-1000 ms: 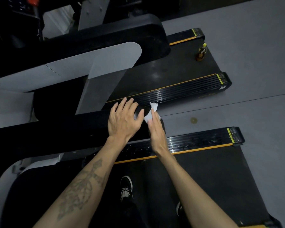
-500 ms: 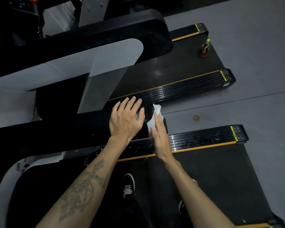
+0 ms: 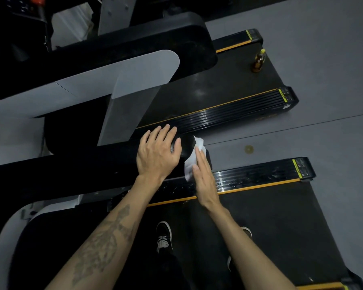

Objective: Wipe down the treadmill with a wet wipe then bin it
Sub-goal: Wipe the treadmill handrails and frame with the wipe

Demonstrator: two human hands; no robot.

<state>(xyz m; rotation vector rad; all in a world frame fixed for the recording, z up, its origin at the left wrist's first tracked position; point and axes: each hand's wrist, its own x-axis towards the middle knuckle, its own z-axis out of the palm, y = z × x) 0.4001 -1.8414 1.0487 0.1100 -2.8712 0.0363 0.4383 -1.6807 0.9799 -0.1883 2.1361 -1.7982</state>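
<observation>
I stand on a black treadmill whose belt [image 3: 270, 227] has an orange-edged side rail [image 3: 260, 176]. Its black handrail [image 3: 71, 174] runs from the left to a rounded end at mid-frame. My left hand [image 3: 157, 151] rests flat on top of that end, fingers straight. A white wet wipe [image 3: 192, 162] lies against the rail's end. My right hand [image 3: 203, 176] presses the wipe against it with straight fingers; part of the wipe is hidden under the palm.
A second treadmill [image 3: 218, 91] stands parallel beyond, with a grey-and-black console arm [image 3: 113, 74]. A small bottle with a yellow cap [image 3: 258, 61] stands on its belt. Grey floor [image 3: 312, 59] lies to the right, with a small round mark [image 3: 249, 149]. My shoes [image 3: 164, 237] are on the belt.
My right hand has slid the wipe slightly down along the handrail's end. The left hand stays on the rail. The view has shifted a little.
</observation>
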